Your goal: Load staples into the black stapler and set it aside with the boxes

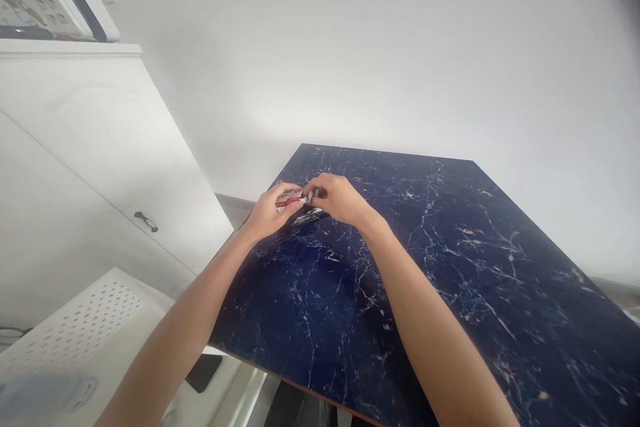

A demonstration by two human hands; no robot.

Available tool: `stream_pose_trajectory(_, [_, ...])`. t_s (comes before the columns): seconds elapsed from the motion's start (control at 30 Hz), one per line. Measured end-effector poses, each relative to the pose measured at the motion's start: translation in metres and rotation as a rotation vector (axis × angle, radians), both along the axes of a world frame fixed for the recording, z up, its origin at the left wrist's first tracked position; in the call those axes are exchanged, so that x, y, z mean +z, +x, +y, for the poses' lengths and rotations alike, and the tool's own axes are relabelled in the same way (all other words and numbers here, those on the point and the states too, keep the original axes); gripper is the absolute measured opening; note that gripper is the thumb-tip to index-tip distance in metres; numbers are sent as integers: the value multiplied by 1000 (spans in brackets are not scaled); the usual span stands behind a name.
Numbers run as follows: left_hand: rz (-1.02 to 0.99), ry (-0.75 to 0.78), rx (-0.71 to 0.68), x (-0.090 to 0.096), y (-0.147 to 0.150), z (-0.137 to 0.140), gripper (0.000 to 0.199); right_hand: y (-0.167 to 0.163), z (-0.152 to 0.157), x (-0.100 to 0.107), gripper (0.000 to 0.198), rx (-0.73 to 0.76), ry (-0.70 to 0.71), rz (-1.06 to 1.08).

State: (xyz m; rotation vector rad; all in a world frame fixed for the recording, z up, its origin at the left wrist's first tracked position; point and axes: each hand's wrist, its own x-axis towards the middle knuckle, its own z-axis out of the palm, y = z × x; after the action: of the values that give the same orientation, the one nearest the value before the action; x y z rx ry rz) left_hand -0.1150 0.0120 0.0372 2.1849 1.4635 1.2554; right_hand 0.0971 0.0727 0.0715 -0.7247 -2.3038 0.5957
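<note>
A plain white wall (360,47) rises behind a dark blue table (465,247) veined in white like marble. At left stands a white cabinet (100,120) with a dark handle (146,221); below it is a white panel (95,320) dotted with holes. Soft light brightens the wall.

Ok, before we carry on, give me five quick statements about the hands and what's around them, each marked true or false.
1. The left hand holds a small red-and-white pack. True.
2. The right hand is well away from the pack. False: its fingers are at the pack's right-hand end.
3. A black item lies beneath the hands. True.
4. The tabletop is plain white. False: it is dark blue with pale veining.
5. A white cabinet with a dark handle stands on the picture's left. True.
</note>
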Motion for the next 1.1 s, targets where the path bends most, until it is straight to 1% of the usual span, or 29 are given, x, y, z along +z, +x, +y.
stream_pose_trajectory(0.13, [31,17,-3,-1,-1,1,36,3,6,-3,14,-48,34,-47])
stream_pose_trajectory(0.23, [90,61,-13,-3,-2,3,36,8,8,-2,15,-71,9,-93])
stream_pose_trajectory(0.3, [151,115,-4,-6,-3,5,36,13,9,0,14,-81,-60,-108])
stream_pose_trajectory(0.33, [185,148,9,-8,-3,6,35,16,9,2,18,-97,-111,-99])
stream_pose_trajectory(0.4, [242,215,40,-12,-4,8,33,19,9,5,31,-156,-206,-47])
stream_pose_trajectory(0.43, [260,241,52,-14,-3,9,33,19,8,6,33,-192,-232,-15])
stream_pose_trajectory(0.47, [272,259,58,-15,-3,10,33,19,7,8,32,-221,-239,14])
stream_pose_trajectory(0.53, [279,277,67,-16,-2,11,33,14,4,10,24,-232,-224,57])
stream_pose_trajectory(0.57, [273,283,75,-17,-1,11,33,11,2,11,23,-219,-213,71])
stream_pose_trajectory(0.7, [201,300,107,-18,2,10,35,1,-3,15,27,-148,-191,77])
stream_pose_trajectory(0.77, [136,281,116,-18,3,9,37,-2,-6,16,26,-142,-185,82])
stream_pose_trajectory(0.83, [82,245,125,-17,5,9,39,-5,-9,17,25,-166,-179,136])
stream_pose_trajectory(0.93, [78,194,157,-17,8,7,38,-10,-15,16,23,-190,-139,214])
stream_pose_trajectory(1.03, [83,151,191,-17,9,6,40,-13,-16,13,14,-132,-86,135])
stream_pose_trajectory(1.1, [51,127,189,-18,9,6,45,-13,-16,12,15,-115,-48,52])
